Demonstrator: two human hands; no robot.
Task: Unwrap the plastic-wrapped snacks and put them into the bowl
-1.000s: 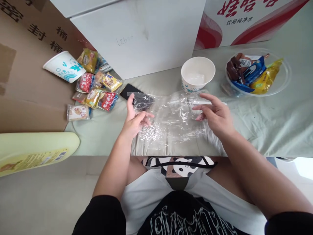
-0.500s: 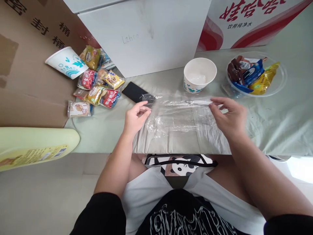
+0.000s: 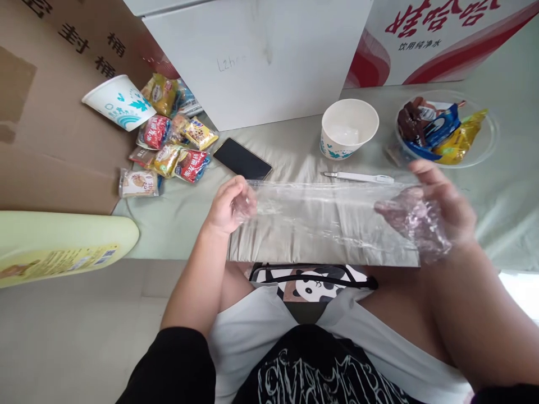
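Note:
A sheet of clear plastic film (image 3: 311, 210) is stretched between my two hands, just above the table's near edge; whether it is a bag I cannot tell. My left hand (image 3: 229, 205) pinches the film's left end, thumb against curled fingers. At the other end, my right hand (image 3: 446, 207) is slightly blurred, with film bunched over its thumb and against the palm. Beyond the film lies a slim white craft knife (image 3: 357, 177) with a metal tip to the left. Behind the left hand is a black phone (image 3: 243, 159), lying flat.
A white paper cup (image 3: 348, 129) stands near a clear plastic bowl (image 3: 490, 132) of wrapped snacks. Several snack packets (image 3: 191, 165) and a tilted paper cup (image 3: 120, 104) sit at left against a cardboard box (image 3: 54, 140). A white box (image 3: 261, 62) closes off the back.
My right hand has moved right and toward me, pulling the film out wider and gathering some of it. The craft knife and the phone's near end now show more plainly.

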